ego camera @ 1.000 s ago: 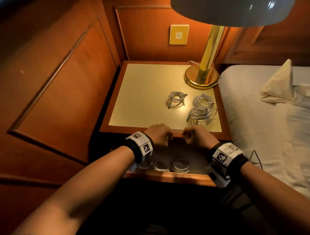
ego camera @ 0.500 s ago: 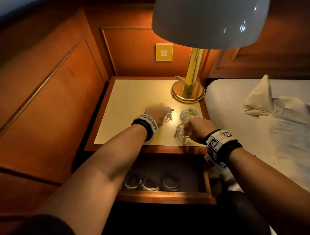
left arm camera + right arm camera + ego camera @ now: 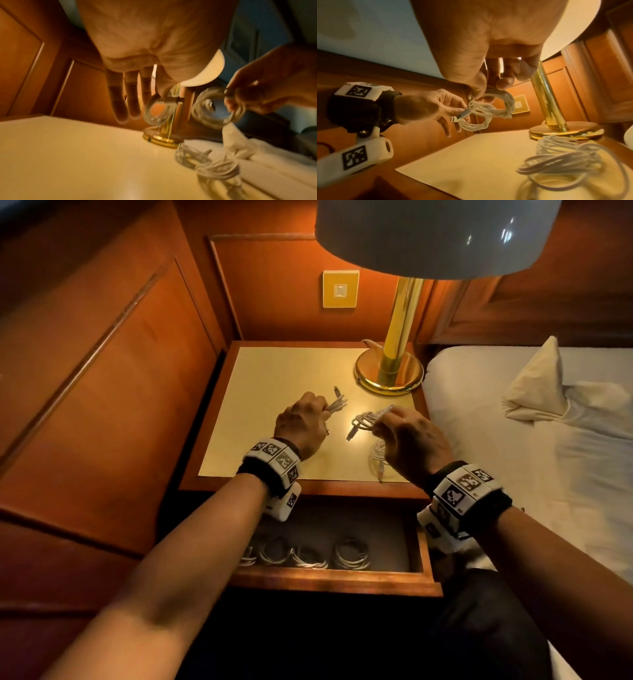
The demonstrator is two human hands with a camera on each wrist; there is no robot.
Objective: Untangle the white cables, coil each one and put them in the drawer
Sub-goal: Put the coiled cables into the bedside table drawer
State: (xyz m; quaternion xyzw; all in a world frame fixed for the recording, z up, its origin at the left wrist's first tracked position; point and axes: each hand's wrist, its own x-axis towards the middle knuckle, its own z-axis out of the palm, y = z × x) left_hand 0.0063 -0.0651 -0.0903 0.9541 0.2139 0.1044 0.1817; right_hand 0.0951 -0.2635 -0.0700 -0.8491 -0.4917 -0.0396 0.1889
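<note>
Above the worktop (image 3: 260, 392), the left hand (image 3: 301, 424) pinched one coil (image 3: 336, 405) and the right hand (image 3: 409, 436) another (image 3: 368, 419), a third (image 3: 378, 455) lying at the front right corner; light, limp, springy loops seemed best gripped across all strands.

Seven coiled white cables show in all: one held in the left hand (image 3: 301, 424), one in the right hand (image 3: 412, 440), one lying on the nightstand top (image 3: 274, 378), and four in the open drawer (image 3: 337, 583), beside a single brass lamp (image 3: 394, 364)
</note>
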